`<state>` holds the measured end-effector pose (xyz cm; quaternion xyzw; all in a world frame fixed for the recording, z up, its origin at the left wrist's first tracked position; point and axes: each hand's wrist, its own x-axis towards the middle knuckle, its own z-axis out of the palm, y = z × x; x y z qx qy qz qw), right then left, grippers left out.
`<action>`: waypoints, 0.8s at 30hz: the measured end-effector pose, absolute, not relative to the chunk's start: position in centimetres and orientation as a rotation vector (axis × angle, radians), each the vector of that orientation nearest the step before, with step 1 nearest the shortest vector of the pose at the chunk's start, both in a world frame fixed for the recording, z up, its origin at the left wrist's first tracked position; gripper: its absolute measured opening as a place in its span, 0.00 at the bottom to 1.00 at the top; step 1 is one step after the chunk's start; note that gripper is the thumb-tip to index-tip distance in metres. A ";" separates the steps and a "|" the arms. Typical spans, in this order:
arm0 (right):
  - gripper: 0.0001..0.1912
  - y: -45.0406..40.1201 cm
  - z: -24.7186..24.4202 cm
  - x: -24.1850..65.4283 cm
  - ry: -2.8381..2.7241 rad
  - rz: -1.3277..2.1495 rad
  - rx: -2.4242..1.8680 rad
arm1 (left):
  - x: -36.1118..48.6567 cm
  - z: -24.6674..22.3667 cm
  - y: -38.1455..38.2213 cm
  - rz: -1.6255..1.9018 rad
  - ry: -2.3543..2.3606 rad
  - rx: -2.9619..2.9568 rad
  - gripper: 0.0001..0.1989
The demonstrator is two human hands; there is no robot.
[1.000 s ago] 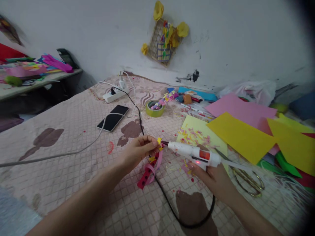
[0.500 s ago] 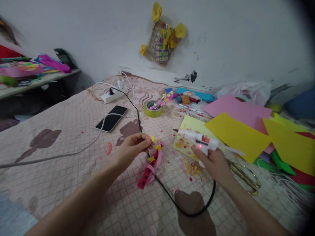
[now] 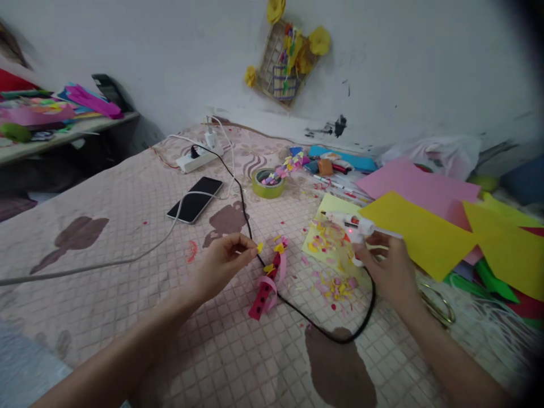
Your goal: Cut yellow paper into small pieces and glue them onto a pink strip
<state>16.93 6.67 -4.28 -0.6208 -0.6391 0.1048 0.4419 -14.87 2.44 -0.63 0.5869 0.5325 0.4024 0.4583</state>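
Between thumb and fingertips, my left hand (image 3: pixel 229 263) pinches a small yellow paper piece (image 3: pixel 259 247). Just right of it, a dark pink strip with black dots (image 3: pixel 262 294), curled pink ribbon and yellow bits lies on the cloth. My right hand (image 3: pixel 385 260) is closed on a white glue gun (image 3: pixel 361 225) with a red light lit, its tip pointing left above a pale yellow sheet (image 3: pixel 329 205). Small pink and yellow paper scraps (image 3: pixel 338 288) are scattered below that sheet.
A black cable (image 3: pixel 297 310) loops from the glue gun past the strip to a white power strip (image 3: pixel 198 160). A phone (image 3: pixel 195 199) lies left, green tape roll (image 3: pixel 268 184) behind. Yellow sheets (image 3: pixel 419 232) and pink paper (image 3: pixel 420 187) cover the right side.
The glue gun has swung right and its tip has turned further away from my left hand. My left hand still holds the yellow piece. The view has shifted slightly.
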 end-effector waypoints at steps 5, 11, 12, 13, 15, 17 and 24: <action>0.03 1.9 -2.9 14.3 -1.576 0.262 -1.346 | -14.3 -0.7 1.8 0.938 1.412 1.666 0.04; 0.06 -0.7 -0.8 8.4 -2.169 0.822 -1.067 | -13.6 -0.9 1.5 0.817 1.379 1.910 0.05; 0.06 -0.8 -0.7 7.8 -2.192 0.880 -1.057 | -13.6 -1.0 1.4 0.802 1.376 1.919 0.05; 0.06 -0.9 -0.6 7.4 -2.206 0.917 -1.047 | -13.5 -1.1 1.4 0.789 1.378 1.925 0.05; 0.06 -1.0 -0.7 6.9 -2.230 0.958 -1.026 | -13.5 -1.3 1.4 0.775 1.390 1.940 0.05; 0.06 -1.0 -0.9 6.8 -2.251 0.971 -1.002 | -13.5 -1.3 1.4 0.766 1.398 1.957 0.05; 0.07 -1.3 -1.3 6.8 -2.323 0.973 -1.005 | -13.3 -1.4 1.4 0.735 1.393 1.983 0.05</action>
